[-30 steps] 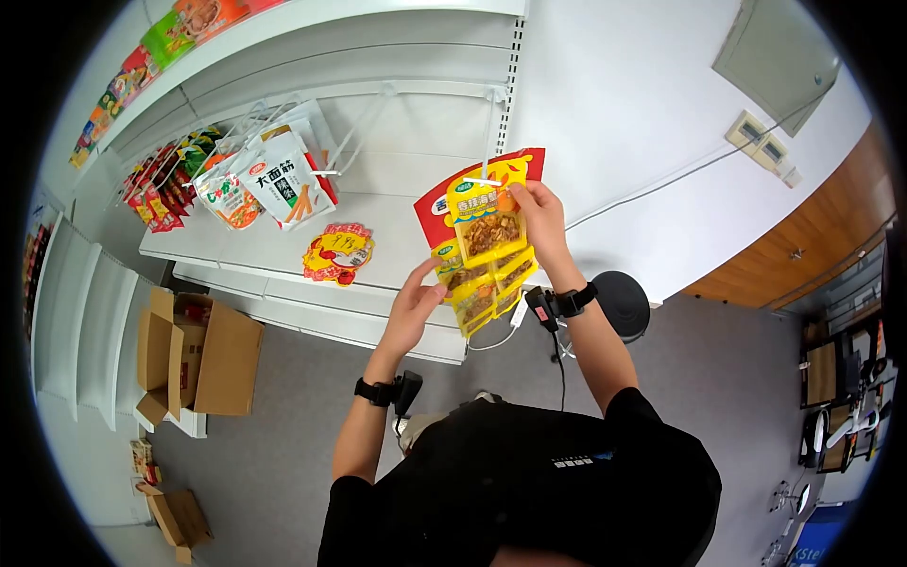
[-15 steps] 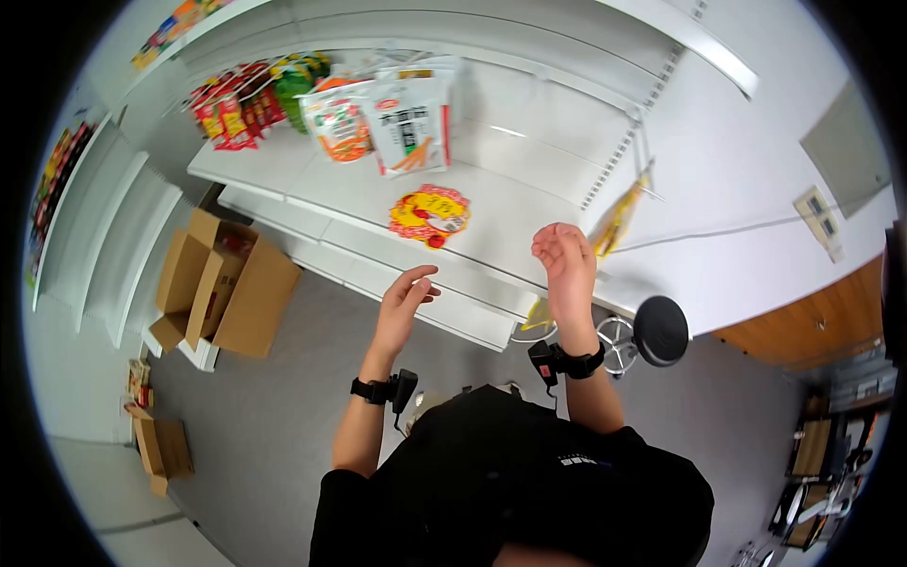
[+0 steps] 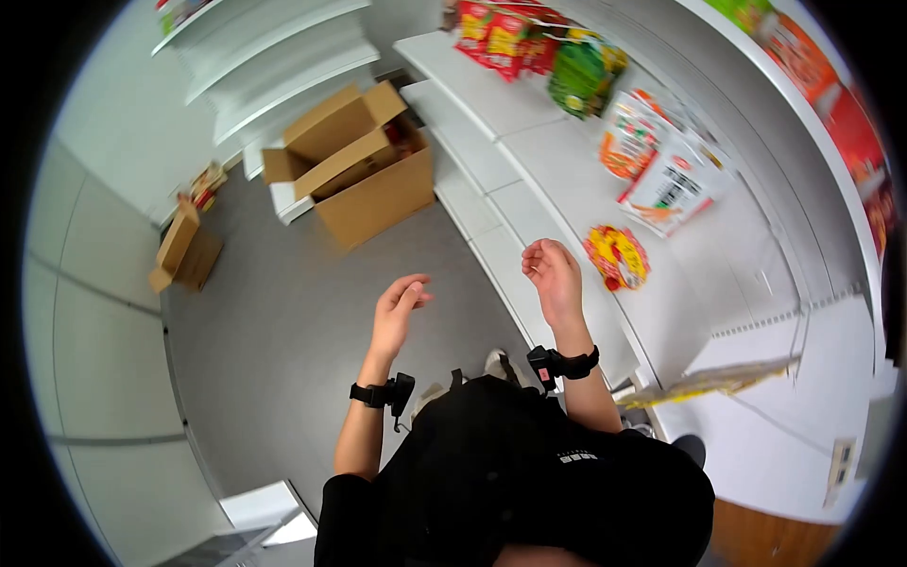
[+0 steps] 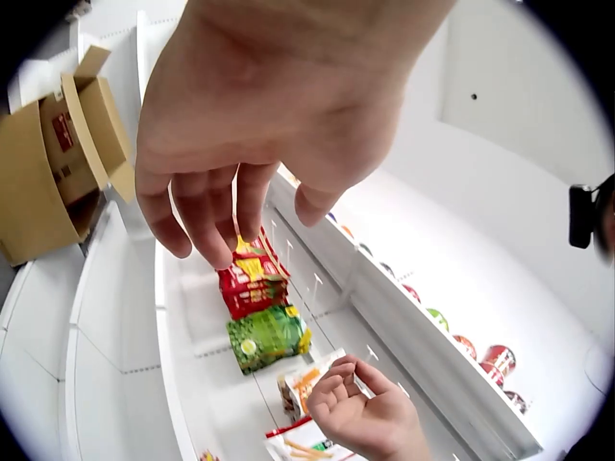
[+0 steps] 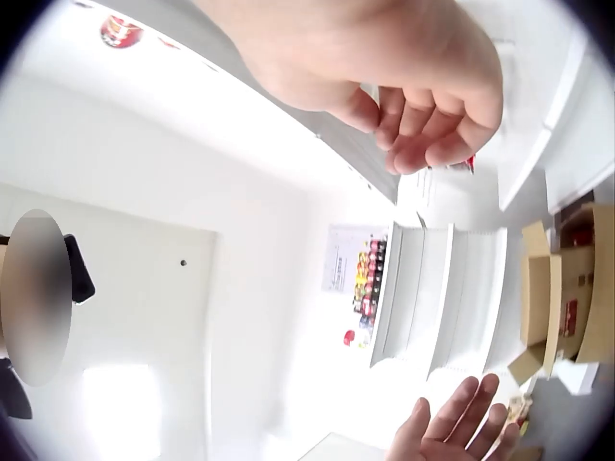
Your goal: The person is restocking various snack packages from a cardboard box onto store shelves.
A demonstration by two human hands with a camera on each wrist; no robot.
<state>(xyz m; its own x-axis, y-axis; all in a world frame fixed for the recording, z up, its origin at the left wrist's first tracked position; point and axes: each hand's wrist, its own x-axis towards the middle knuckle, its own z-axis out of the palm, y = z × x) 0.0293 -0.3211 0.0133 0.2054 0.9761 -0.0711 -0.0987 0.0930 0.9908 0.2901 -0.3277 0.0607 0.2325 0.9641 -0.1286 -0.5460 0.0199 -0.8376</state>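
Both hands hang in front of the body and hold nothing. My left hand (image 3: 393, 319) is over the grey floor, its fingers loosely bent. My right hand (image 3: 557, 285) is held before the shelf edge, fingers softly curled; in the left wrist view its palm (image 4: 370, 423) shows bare. Closest to it, a red-and-yellow scalloped piece (image 3: 616, 257) lies on the shelf. Yellow snack packets (image 3: 713, 381) hang almost edge-on from a hook at the shelf's right end.
White snack pouches (image 3: 678, 184), a green bag (image 3: 586, 74) and red packets (image 3: 505, 42) stand or hang along the white shelf (image 3: 548, 156). An open cardboard box (image 3: 378, 198) is beside the shelving, with a smaller box (image 3: 194, 250) on the floor farther left.
A second ago both hands were at the yellow packets; they have let go and drawn back. The view has swung left, bringing the cardboard box closer to the middle.
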